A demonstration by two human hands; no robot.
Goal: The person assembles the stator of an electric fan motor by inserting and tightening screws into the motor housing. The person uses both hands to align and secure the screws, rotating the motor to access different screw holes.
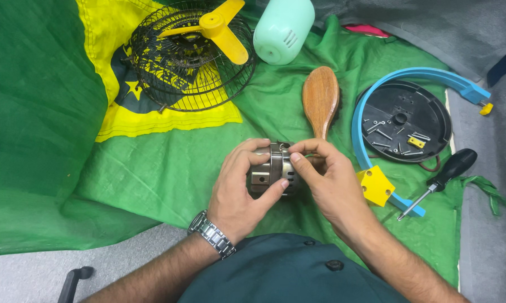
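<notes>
Both hands close in on a ribbed, cylindrical metal motor (272,168) above green woven cloth (169,168): left hand (239,191) wraps its casing, fingers curled; right hand (329,177) pinches its top rim, beside a smooth wooden brush (320,98).

motor housing (271,171): dull grey metal, smooth | cloth (152,168): coarse woven fabric, matt | brush (320,98): polished wood, grain shown | fan blade (222,28): glossy yellow plastic | cage (152,73): dark wire | base plate (427,115): matt black plastic
</notes>
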